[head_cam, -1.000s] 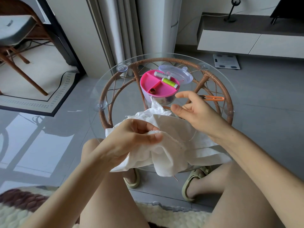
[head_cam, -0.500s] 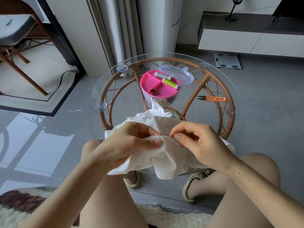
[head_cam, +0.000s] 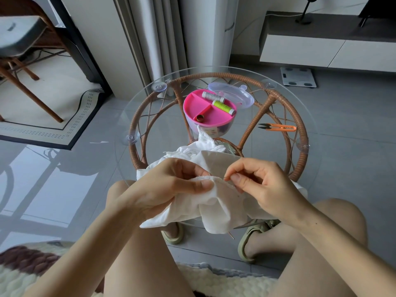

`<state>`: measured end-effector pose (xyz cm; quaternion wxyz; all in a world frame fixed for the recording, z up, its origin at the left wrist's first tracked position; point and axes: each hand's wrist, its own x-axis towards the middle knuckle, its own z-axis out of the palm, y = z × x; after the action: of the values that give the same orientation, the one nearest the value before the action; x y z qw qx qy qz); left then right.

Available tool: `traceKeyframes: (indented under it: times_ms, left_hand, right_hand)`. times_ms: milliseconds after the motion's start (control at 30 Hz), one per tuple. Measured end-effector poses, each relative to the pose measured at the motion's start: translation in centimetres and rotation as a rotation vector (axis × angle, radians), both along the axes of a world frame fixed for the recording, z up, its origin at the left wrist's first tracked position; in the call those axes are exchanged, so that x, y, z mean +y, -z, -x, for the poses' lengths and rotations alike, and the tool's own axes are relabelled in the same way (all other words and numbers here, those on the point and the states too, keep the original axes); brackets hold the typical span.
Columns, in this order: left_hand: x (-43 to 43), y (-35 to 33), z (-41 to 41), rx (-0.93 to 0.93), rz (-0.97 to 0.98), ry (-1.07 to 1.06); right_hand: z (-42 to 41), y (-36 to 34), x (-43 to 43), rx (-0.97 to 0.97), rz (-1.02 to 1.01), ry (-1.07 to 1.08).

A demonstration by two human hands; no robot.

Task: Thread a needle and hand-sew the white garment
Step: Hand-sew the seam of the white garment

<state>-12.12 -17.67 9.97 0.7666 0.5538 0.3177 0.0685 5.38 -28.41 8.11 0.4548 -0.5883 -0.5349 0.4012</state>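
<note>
- Cloth: the white garment (head_cam: pixel 222 202) lies bunched on the near edge of the round glass table (head_cam: pixel 310 116), and part of it hangs over the rim toward my knees.
- My left hand (head_cam: pixel 171 185) grips a fold of it, thumb pressing on top of the edge and fingers curled beneath.
- My right hand (head_cam: pixel 263 185) pinches the needle (head_cam: pixel 226 178) between thumb and forefinger at that folded edge, near my left thumb (the needle is a mere sliver, and I cannot make out the thread).
- Just behind the garment's far peak stands the pink sewing tray (head_cam: pixel 205 110). A grey spool (head_cam: pixel 211 95) and a green spool (head_cam: pixel 222 106) lie on its far side, and a brass thimble (head_cam: pixel 199 118) sits near its front rim.
- The clear lid (head_cam: pixel 233 93) sits against the tray's far side.
- Orange snips (head_cam: pixel 278 127) lie on the glass to the right, well apart from my hands.
</note>
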Motion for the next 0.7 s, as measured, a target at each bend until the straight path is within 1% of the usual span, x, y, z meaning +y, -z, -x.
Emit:
traceKeyframes:
  times_ms: [467, 600, 700]
  left_hand:
    - [0.05, -0.28, -0.27, 0.007, 0.028, 0.025]
    - [-0.01, -0.27, -0.42, -0.005, 0.053, 0.017]
    - [-0.14, -0.14, -0.61, -0.013, 0.051, 0.009]
  right_hand:
    - [-0.36, -0.30, 0.57, 0.011, -0.008, -0.041]
    - [-0.43, 0.00, 0.68, 0.056, -0.008, -0.048]
    - [-0.09, 0.54, 0.71, 0.132, -0.017, -0.069]
